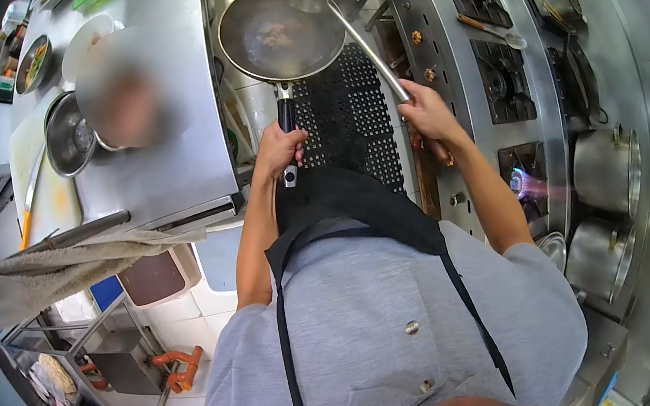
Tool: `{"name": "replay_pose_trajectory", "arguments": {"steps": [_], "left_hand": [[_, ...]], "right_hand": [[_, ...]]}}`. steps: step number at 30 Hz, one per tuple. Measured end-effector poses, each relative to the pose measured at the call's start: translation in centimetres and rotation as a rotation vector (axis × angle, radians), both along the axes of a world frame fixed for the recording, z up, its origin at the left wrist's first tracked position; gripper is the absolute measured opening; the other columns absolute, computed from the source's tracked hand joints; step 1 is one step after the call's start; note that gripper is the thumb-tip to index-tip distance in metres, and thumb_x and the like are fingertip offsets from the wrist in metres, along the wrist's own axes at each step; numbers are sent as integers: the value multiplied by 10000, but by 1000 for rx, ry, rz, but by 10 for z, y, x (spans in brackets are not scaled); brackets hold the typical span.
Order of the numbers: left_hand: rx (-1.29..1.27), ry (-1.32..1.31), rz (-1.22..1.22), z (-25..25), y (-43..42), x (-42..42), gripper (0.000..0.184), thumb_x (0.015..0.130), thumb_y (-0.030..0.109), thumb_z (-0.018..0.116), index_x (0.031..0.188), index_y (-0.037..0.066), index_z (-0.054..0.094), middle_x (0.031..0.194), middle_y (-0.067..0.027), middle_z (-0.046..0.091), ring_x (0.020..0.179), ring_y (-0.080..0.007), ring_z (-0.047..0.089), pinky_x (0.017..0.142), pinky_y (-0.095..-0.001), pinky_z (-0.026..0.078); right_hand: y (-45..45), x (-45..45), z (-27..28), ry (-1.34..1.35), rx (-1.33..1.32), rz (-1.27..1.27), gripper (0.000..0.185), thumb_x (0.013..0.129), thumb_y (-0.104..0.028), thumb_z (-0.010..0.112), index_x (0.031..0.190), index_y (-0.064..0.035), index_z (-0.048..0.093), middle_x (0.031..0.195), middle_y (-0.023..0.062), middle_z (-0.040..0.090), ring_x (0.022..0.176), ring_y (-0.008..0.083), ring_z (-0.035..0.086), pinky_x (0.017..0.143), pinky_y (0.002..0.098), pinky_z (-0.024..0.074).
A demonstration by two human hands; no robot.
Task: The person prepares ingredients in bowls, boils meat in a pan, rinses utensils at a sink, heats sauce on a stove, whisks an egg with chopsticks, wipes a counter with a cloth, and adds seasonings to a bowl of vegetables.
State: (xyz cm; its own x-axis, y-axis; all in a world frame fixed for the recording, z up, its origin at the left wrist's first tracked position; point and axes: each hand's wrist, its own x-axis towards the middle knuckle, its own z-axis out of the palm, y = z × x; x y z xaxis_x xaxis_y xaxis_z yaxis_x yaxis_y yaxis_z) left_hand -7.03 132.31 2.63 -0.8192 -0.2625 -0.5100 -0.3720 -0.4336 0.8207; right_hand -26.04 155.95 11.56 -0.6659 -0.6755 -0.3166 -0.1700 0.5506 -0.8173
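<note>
My left hand (281, 147) is wrapped round the black handle of a frying pan (257, 55), held level above the floor mat. Small browned bits of food (276, 35) lie in the middle of the pan. In my right hand (426, 110) is a ladle (369, 47) with a long metal shank; a brown grip end shows below my fist. The ladle's head reaches over the pan's far right rim. Whether it touches the pan, I cannot tell.
At right, the stove (503, 80) has a lit flame (520, 183) at its near burner. Left is a steel table (189, 139) with metal bowls (69, 134), a cutting board (46, 194) and an orange-handled knife (32, 196). A towel (74, 270) hangs along its edge. A blurred patch hides part of the table.
</note>
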Motion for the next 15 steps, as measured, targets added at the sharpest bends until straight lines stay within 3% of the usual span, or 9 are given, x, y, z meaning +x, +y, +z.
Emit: {"name": "replay_pose_trajectory", "arguments": {"steps": [4,9,15], "left_hand": [[-39,4,-23,-1,1,-13,162,795,63,642,750,58,486,579,-9,496,429,-98,487,405,-272,434],[-30,-13,-25,-14,3,-23,148,787,39,626,740,51,486,576,-17,501,431,-107,500,403,-276,428],[-7,-31,-29,-36,2,-23,142,782,15,612,710,40,492,566,-33,504,437,-128,514,409,-294,438]], "right_hand": [[-22,23,-8,-460,-158,-131,247,863,-24,525,1109,-13,513,635,11,502,471,97,501,371,257,437],[-26,23,-10,-852,-214,-208,268,869,-26,525,1135,-32,496,685,23,509,479,88,497,385,241,440],[-8,27,-2,-997,-200,-129,366,876,-43,511,1238,-11,468,701,30,504,493,79,485,382,227,423]]}}
